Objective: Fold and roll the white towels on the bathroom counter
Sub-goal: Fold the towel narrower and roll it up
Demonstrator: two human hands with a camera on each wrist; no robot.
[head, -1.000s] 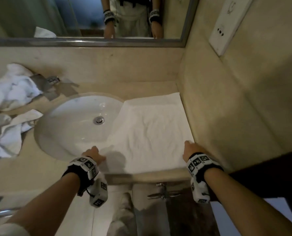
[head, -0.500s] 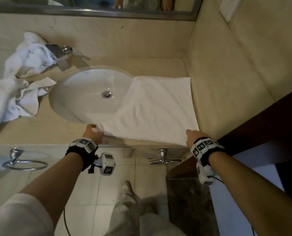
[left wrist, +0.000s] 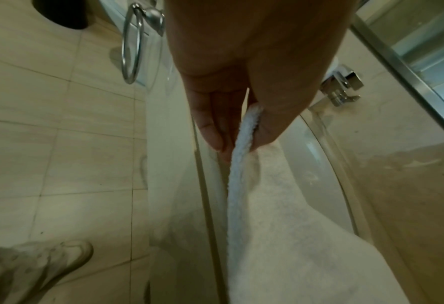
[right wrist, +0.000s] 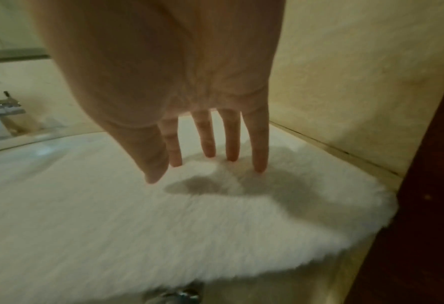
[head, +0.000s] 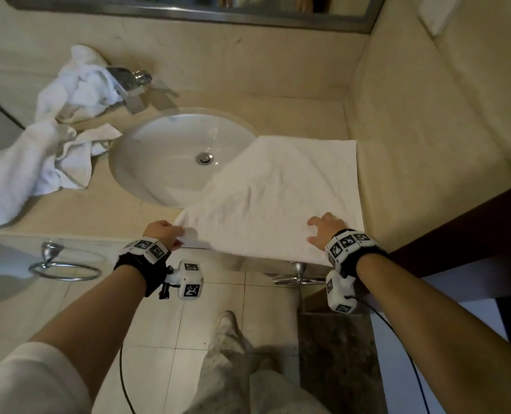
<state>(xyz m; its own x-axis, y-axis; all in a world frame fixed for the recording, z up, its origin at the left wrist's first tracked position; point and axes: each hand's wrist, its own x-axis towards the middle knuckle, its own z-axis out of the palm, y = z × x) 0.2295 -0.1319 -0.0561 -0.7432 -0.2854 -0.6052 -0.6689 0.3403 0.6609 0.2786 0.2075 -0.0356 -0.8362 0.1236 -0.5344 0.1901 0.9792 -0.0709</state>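
Towel (head: 281,201) is lying spread on the tabletop (head: 78,210) right of the sink (head: 170,156), its left part hanging over the basin and its near edge reaching the tabletop's front edge. My left hand (head: 161,234) is pinching the towel's near left corner between thumb and fingers (left wrist: 213,123), holding it just above the tabletop. My right hand (head: 325,231) is resting flat near the towel's near right corner, fingers (right wrist: 258,144) spread and straight, tips pressing into the cloth. More white towels (head: 39,162) are lying crumpled left of the sink, beside the faucet (head: 128,85).
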